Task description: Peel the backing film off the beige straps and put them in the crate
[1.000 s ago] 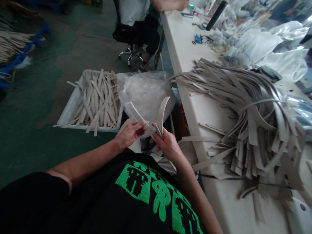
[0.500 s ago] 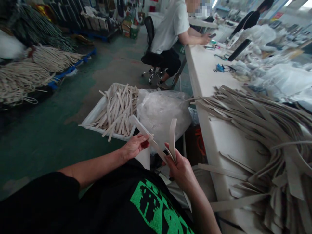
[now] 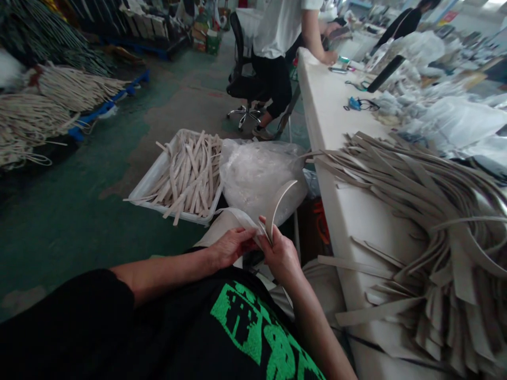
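My right hand grips a beige strap, whose free end curves up and to the right above my fingers. Close beside it, my left hand pinches a thin, whitish strip that arches away to the left over my knee. Both hands are almost touching in front of my lap. Between the fingers, I cannot tell whether strip and strap are joined. Just beyond stand a white tray heaped with pale strips and a clear plastic bag full of whitish material.
Along my right runs a white table bearing a big pile of beige straps, scissors and plastic bags. A co-worker stands at its far end by a black chair. Bundled cords lie on a blue pallet at left.
My left hand has slid right along the strip, up to my right hand. The strip now bends in an arch, and the strap's end leans right. The co-worker has risen from the chair.
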Available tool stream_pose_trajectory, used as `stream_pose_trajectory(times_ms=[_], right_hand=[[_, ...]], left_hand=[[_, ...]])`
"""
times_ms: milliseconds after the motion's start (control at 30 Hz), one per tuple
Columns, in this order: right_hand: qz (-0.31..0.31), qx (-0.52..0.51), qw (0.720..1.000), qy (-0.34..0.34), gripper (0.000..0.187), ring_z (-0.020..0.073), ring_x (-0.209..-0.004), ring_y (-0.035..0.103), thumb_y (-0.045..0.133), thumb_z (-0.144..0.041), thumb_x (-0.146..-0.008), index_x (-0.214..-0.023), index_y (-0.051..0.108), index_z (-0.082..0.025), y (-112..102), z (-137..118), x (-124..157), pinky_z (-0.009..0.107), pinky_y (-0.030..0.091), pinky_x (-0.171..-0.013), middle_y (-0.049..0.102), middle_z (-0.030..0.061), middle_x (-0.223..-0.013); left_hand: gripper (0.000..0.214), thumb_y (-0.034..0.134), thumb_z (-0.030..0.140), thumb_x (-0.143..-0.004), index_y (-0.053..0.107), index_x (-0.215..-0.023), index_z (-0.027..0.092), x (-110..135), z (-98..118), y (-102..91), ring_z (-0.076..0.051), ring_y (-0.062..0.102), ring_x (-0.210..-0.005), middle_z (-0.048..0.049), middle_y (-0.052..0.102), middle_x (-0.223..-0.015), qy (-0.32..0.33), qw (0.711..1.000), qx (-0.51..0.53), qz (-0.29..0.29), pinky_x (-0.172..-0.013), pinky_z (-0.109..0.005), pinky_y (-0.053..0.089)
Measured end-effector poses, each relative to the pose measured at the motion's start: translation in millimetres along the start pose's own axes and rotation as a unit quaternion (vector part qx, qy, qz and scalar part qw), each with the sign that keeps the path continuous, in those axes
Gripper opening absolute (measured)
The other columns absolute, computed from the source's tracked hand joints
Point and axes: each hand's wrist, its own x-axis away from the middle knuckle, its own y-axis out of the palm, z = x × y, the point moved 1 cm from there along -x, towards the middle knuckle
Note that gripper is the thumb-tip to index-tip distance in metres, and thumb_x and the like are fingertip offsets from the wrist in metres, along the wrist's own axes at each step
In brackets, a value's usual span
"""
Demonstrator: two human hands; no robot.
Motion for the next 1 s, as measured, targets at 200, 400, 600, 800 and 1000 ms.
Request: stream_pose_trajectory(times_ms=[200, 400, 600, 800, 1000], right_hand=[[-0.047, -0.034, 0.998, 0.002, 0.055, 0.0125, -0.044, 0.055, 0.051, -0.042, -0.099, -0.151, 0.051, -0.024, 0, 6, 9, 0.025, 0.046, -0.052, 0.072, -0.0008, -0.076], [-0.011, -0.042, 0.999, 0.022, 0.051, 0.0123, -0.048, 0.059, 0.054, -0.033, -0.099, -0.149, 0.054, -0.023, 3, 12, 6, 0.024, 0.047, -0.055, 0.073, -0.0001, -0.076], [-0.029, -0.087, 0.995, 0.034, 0.050, 0.0099, -0.043, 0.055, 0.054, -0.029, -0.098, -0.148, 0.053, -0.025, -5, 21, 18, 0.023, 0.046, -0.050, 0.071, -0.0028, -0.075], [0.008, -0.125, 0.992, 0.020, 0.046, 0.0114, -0.047, 0.059, 0.054, -0.031, -0.100, -0.145, 0.055, -0.024, 1, 22, 11, 0.024, 0.050, -0.052, 0.071, -0.0008, -0.078], [-0.002, -0.094, 0.996, 0.014, 0.045, 0.0101, -0.042, 0.054, 0.056, -0.029, -0.097, -0.143, 0.058, -0.025, -5, 27, 24, 0.023, 0.045, -0.048, 0.069, -0.0034, -0.071]], left_hand=[[0.020, 0.094, 0.019, -0.070, 0.077, -0.078, 0.012, -5, 10, -0.9, -0.008, 0.064, -0.064, -0.0033, 0.076, -0.081, 0.036, 0.997, -0.010, 0.062, -0.059, -0.017, 0.050], [0.017, 0.089, 0.022, -0.077, 0.078, -0.083, 0.011, -5, -4, 4.1, -0.014, 0.069, -0.074, -0.0064, 0.077, -0.085, -0.033, 0.999, -0.036, -0.009, -0.069, -0.022, 0.056], [0.005, 0.077, 0.015, -0.088, 0.077, -0.084, 0.011, -11, 12, -0.4, -0.009, 0.066, -0.067, -0.0063, 0.078, -0.091, 0.003, 0.997, -0.050, 0.051, -0.061, -0.018, 0.054], [0.006, 0.079, 0.016, -0.086, 0.078, -0.084, 0.010, -5, -6, 11.4, -0.014, 0.069, -0.072, -0.0065, 0.077, -0.085, -0.048, 0.997, -0.056, -0.010, -0.069, -0.024, 0.058], [0.005, 0.076, 0.015, -0.089, 0.079, -0.087, 0.010, -8, 1, 6.4, -0.010, 0.067, -0.069, -0.0066, 0.078, -0.088, -0.028, 0.997, -0.073, 0.011, -0.063, -0.019, 0.055]])
